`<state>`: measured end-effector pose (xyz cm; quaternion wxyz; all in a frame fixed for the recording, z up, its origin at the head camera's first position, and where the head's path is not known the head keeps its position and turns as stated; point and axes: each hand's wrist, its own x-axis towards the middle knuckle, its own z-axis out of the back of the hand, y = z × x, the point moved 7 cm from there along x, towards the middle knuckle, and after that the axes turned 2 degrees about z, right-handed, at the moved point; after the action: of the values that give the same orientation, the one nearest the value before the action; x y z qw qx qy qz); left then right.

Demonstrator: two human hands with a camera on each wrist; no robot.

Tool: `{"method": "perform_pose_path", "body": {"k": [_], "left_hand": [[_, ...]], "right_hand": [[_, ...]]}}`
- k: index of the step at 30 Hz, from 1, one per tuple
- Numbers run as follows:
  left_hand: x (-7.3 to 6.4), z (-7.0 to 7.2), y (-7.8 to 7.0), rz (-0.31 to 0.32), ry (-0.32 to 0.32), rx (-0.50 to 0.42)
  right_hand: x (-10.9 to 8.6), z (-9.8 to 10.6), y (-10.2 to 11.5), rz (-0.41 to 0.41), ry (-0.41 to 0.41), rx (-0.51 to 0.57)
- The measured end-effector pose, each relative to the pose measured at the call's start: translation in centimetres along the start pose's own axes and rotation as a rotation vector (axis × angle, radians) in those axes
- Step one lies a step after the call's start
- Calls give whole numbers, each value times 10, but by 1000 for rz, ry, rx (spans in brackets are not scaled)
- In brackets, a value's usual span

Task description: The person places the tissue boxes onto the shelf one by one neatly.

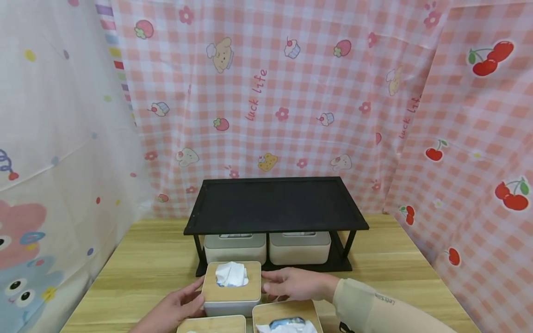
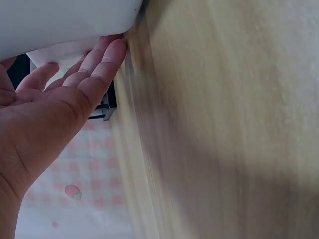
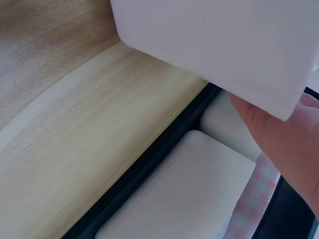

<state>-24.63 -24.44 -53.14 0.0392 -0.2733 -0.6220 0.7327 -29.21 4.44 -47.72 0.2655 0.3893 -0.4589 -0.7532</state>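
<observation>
A white tissue box (image 1: 231, 293) with a light wooden lid and a tissue in its slot stands between my two hands in the head view. My left hand (image 1: 176, 306) is at its left side, thumb toward the front corner; the left wrist view shows its fingers (image 2: 94, 74) stretched out fairly straight. On the opposite side, my right hand (image 1: 293, 284) has its fingertips right at the box's right edge. Two more wood-lidded tissue boxes sit nearer me, one at the left (image 1: 216, 323) and one at the right (image 1: 287, 311), both cut off by the frame.
Behind the box stands a low black rack (image 1: 275, 203) on the wooden table (image 1: 141, 259). On its lower level are two grey-lidded boxes, a left one (image 1: 235, 252) and a right one (image 1: 300, 252). Patterned curtains (image 1: 266, 92) enclose the back and sides.
</observation>
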Motion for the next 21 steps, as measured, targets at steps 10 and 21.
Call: {"method": "perform_pose_path", "body": {"k": [10, 21], "left_hand": [[2, -6, -2, -9, 43, -49], [3, -17, -2, -23, 99, -124]], "right_hand": [[4, 1, -4, -4, -12, 78], [8, 0, -6, -18, -56, 94]]}}
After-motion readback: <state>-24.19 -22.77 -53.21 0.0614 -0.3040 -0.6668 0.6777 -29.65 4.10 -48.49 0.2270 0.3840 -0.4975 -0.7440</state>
